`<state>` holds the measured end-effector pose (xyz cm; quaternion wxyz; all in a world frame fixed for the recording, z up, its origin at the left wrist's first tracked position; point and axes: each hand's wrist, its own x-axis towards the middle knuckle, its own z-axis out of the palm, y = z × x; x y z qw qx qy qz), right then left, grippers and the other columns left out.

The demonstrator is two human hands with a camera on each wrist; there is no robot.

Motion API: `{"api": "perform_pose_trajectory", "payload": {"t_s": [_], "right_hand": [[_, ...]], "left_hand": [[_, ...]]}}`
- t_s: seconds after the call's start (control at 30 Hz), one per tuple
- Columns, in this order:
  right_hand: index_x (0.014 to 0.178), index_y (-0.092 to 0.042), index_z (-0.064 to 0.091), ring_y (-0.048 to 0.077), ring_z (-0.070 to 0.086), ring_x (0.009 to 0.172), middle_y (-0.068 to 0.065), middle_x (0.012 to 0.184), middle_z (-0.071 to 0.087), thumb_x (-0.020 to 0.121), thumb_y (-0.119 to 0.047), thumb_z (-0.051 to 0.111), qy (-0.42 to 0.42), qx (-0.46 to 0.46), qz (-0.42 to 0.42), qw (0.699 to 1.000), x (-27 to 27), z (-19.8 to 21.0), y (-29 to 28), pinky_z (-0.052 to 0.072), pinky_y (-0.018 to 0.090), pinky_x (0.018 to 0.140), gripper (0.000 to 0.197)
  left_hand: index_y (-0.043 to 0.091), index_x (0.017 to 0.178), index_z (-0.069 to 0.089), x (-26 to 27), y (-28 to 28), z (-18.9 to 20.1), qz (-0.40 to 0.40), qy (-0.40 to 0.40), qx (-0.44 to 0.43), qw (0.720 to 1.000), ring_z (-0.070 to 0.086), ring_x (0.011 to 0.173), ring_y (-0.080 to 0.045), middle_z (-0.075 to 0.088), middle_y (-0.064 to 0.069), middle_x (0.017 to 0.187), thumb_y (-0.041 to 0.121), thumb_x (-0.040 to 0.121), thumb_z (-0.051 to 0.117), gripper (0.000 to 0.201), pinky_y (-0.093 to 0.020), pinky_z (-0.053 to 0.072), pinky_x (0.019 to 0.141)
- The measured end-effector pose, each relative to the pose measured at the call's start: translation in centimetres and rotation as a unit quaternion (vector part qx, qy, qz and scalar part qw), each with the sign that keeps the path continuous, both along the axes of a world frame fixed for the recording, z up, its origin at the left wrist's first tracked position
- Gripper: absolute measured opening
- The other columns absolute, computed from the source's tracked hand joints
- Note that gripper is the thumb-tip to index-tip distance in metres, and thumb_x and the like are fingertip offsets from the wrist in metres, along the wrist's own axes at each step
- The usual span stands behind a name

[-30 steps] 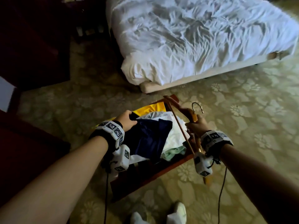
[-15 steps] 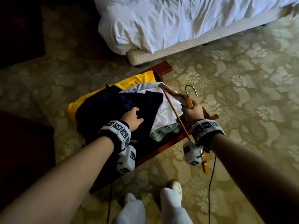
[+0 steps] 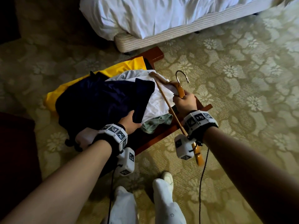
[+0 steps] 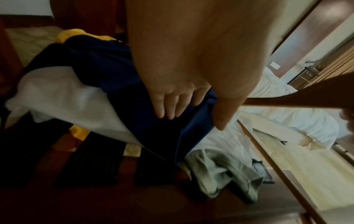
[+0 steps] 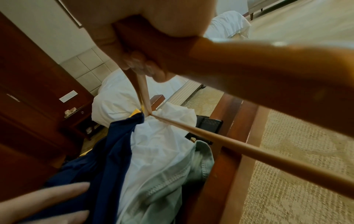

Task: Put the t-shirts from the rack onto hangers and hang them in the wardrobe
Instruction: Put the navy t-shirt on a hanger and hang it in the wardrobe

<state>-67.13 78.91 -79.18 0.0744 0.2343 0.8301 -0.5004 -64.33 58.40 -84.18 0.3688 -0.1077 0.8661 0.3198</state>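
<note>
A pile of t-shirts lies on the red-brown wooden rack [image 3: 156,54]: a navy t-shirt [image 3: 100,101] on top, a white one [image 3: 160,101], a pale green one [image 3: 155,124] and a yellow one [image 3: 126,66] underneath. My left hand [image 3: 129,122] holds the near edge of the navy t-shirt [image 4: 153,128], fingers on one side and thumb on the other. My right hand [image 3: 184,102] grips a wooden hanger [image 3: 181,92] just below its metal hook, at the rack's right side. The hanger's bar [image 5: 229,151] slants over the white t-shirt.
A bed [image 3: 161,16] with white sheets stands just beyond the rack. Dark wooden furniture [image 3: 16,151] is at the left. Patterned carpet [image 3: 234,94] stretches to the right. My feet [image 3: 163,188] in white stand in front of the rack.
My left hand slid from the top of the navy t-shirt to its near edge and took hold of it. My head moved closer over the rack. The right hand kept the hanger.
</note>
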Motion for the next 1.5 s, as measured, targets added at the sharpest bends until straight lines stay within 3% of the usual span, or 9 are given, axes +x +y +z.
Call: {"api": "perform_pose_trajectory", "payload": {"t_s": [0.13, 0.37, 0.57, 0.73, 0.93, 1.1, 1.27, 1.43, 1.5], "right_hand": [[0.079, -0.011, 0.052, 0.003, 0.047, 0.04, 0.0, 0.061, 0.047, 0.083, -0.004, 0.053, 0.004, 0.008, -0.007, 1.0, -0.1, -0.5, -0.1, 0.03, 0.008, 0.033, 0.009], [0.091, -0.008, 0.054, 0.0, 0.047, 0.032, 0.001, 0.061, 0.048, 0.083, -0.001, 0.053, 0.007, -0.012, -0.008, 1.0, 0.0, -0.4, -0.4, 0.032, 0.01, 0.032, 0.01], [0.101, 0.001, 0.059, 0.013, 0.047, 0.053, 0.01, 0.078, 0.054, 0.084, -0.004, 0.055, 0.006, 0.016, 0.017, 1.0, 0.1, -0.5, -0.7, 0.035, 0.009, 0.037, 0.018], [0.102, 0.0, 0.06, 0.027, 0.058, 0.076, 0.012, 0.083, 0.058, 0.08, -0.008, 0.058, 0.0, 0.032, 0.025, 0.999, 0.0, -1.1, -1.1, 0.049, 0.036, 0.067, 0.024], [0.098, -0.002, 0.06, 0.038, 0.063, 0.084, 0.014, 0.083, 0.061, 0.077, -0.01, 0.059, -0.004, 0.043, 0.025, 0.999, 0.0, -1.3, -1.4, 0.054, 0.047, 0.073, 0.022], [0.1, 0.003, 0.059, 0.028, 0.055, 0.071, 0.013, 0.079, 0.056, 0.078, -0.007, 0.058, 0.003, 0.03, 0.019, 0.999, 0.0, -1.2, -1.2, 0.049, 0.039, 0.065, 0.024], [0.099, 0.0, 0.059, 0.029, 0.058, 0.073, 0.013, 0.08, 0.058, 0.078, -0.008, 0.059, 0.009, 0.034, 0.022, 0.999, 0.1, -1.4, -1.4, 0.053, 0.042, 0.07, 0.023], [0.097, -0.004, 0.059, 0.036, 0.063, 0.081, 0.012, 0.083, 0.059, 0.076, -0.011, 0.06, 0.004, 0.037, 0.026, 0.999, 0.1, -1.7, -1.4, 0.055, 0.046, 0.073, 0.022], [0.094, -0.004, 0.058, 0.036, 0.061, 0.075, 0.014, 0.08, 0.057, 0.075, -0.011, 0.06, 0.005, 0.031, 0.024, 0.999, 0.0, -1.7, -1.3, 0.054, 0.046, 0.071, 0.02]], "left_hand": [[0.013, 0.15, 0.016, 0.8, -0.5, -0.9, -0.03, 0.033, -0.051, 0.998, 0.039, 0.132, -0.031, 0.04, -0.014, 0.144, 0.022, 0.089, 0.063, 0.078, -0.037, 0.035, 0.107], [0.012, 0.146, 0.026, 0.5, -0.7, -2.2, 0.037, 0.04, -0.025, 0.998, 0.048, 0.123, -0.031, 0.049, -0.015, 0.135, 0.021, 0.086, 0.066, 0.073, -0.039, 0.042, 0.101], [0.004, 0.12, 0.052, 0.2, 0.5, -3.5, 0.076, 0.119, -0.077, 0.987, 0.045, 0.119, -0.033, 0.045, -0.017, 0.129, 0.026, 0.081, 0.072, 0.049, -0.038, 0.039, 0.099], [0.0, 0.111, 0.06, 0.1, 1.1, -4.5, 0.028, 0.114, -0.117, 0.986, 0.052, 0.115, -0.034, 0.053, -0.018, 0.123, 0.017, 0.087, 0.065, 0.03, -0.038, 0.042, 0.094], [-0.001, 0.101, 0.064, 0.8, 0.1, -4.8, 0.046, 0.152, -0.119, 0.98, 0.054, 0.108, -0.034, 0.06, -0.019, 0.114, 0.01, 0.089, 0.054, 0.018, -0.039, 0.045, 0.09], [0.006, 0.118, 0.049, 1.6, 0.7, -4.8, 0.04, 0.178, -0.092, 0.979, 0.045, 0.115, -0.033, 0.045, -0.016, 0.125, 0.031, 0.074, 0.077, 0.059, -0.038, 0.038, 0.094], [0.008, 0.107, 0.047, 1.7, 0.8, -5.8, 0.146, 0.109, -0.036, 0.982, 0.063, 0.093, -0.033, 0.063, -0.02, 0.107, 0.001, 0.079, 0.064, 0.034, -0.04, 0.053, 0.082], [0.004, 0.114, 0.043, 2.5, 1.1, -5.6, 0.183, 0.181, -0.084, 0.963, 0.049, 0.112, -0.035, 0.048, -0.017, 0.123, 0.024, 0.073, 0.078, 0.058, -0.043, 0.042, 0.089], [0.005, 0.116, 0.041, 2.7, 1.6, -5.7, 0.202, 0.206, -0.106, 0.952, 0.044, 0.116, -0.036, 0.04, -0.016, 0.128, 0.021, 0.069, 0.081, 0.063, -0.043, 0.042, 0.09]]}}
